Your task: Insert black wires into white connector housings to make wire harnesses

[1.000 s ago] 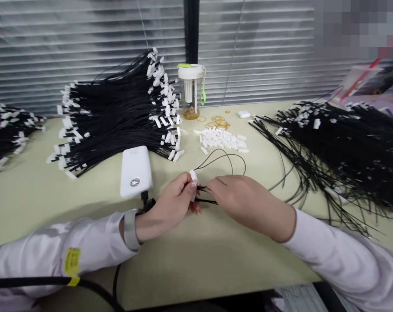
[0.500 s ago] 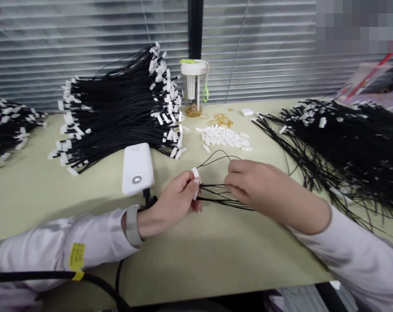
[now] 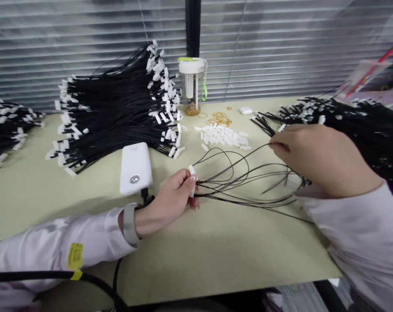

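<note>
My left hand [image 3: 175, 190] pinches a white plastic connector [image 3: 192, 180] between thumb and fingers, held upright just above the table. Several thin black wires [image 3: 235, 184] run from the connector toward the right, some looping upward. Over the near edge of the right-hand wire pile [image 3: 372, 143] is my right hand [image 3: 320, 156], its fingers curled and pointing away from me. One wire from the connector reaches its fingertips, but what the fingers hold is hidden. Small loose white connector pieces [image 3: 222, 135] lie scattered beyond the hands.
A large bundle of black wires with white ends [image 3: 118, 104] lies at the left, with another bundle [image 3: 8, 125] farther left. A white power bank [image 3: 136, 169] with a plugged-in cable is near my left wrist. Behind stand a clear bottle [image 3: 192, 86], rubber bands [image 3: 220, 118] and a white case [image 3: 246, 111].
My right hand has moved right and away from me, from the wires near the connector to the right-hand pile. The wires now fan out loosely. My left hand stays almost in place.
</note>
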`<state>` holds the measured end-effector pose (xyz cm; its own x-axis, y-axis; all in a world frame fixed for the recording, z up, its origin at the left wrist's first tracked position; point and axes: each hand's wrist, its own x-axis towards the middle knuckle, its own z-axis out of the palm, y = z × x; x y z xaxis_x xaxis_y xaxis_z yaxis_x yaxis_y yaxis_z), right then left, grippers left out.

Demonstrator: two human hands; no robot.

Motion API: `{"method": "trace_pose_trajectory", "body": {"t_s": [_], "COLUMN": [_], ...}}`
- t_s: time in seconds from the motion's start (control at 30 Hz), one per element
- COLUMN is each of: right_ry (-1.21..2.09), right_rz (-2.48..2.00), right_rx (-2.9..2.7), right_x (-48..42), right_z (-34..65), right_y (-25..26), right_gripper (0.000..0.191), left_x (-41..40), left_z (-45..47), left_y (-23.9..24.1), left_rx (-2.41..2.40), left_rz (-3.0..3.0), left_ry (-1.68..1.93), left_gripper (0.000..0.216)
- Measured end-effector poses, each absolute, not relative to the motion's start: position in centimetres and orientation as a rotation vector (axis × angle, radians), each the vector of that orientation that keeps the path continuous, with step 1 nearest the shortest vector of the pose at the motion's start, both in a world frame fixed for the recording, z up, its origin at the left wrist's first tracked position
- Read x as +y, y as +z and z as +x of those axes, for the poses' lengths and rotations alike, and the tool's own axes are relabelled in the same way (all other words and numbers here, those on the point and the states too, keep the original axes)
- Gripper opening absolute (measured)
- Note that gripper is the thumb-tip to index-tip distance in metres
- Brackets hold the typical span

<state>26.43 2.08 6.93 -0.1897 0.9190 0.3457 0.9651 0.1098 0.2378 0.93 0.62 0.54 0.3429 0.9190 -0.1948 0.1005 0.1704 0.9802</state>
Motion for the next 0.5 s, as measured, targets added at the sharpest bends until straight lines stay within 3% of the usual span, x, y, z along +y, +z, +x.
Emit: {"method": "trace_pose_trajectory", "body": {"t_s": [0.1, 0.3, 0.37, 0.5], "right_ry": [-0.897, -1.035, -0.837, -0.077], "right_rz": [-2.060, -2.041, -1.875, -1.519], "right_rx": [-2.126, -1.823, -1.816, -1.710], "right_x": [2.0, 2.7, 2.8, 2.1], "right_z": [26.1, 27.6, 27.4, 25.4], "right_y": [7.5, 7.4, 7.4, 7.4], "right_gripper": [0.025, 0.026, 0.024, 0.018], "left_x": [0.6, 0.6, 0.6, 0.7], "left_z": [1.0, 0.9, 0.9, 0.8], "left_y": [0.7, 0.7, 0.7, 0.5], "left_rx": [1.085, 1.085, 1.082, 1.051], "left_rz": [1.271, 1.251, 1.246, 1.217], "left_ry": [0.782, 0.798, 0.819, 0.835], "left_gripper": [0.021, 0.020, 0.019, 0.019]}}
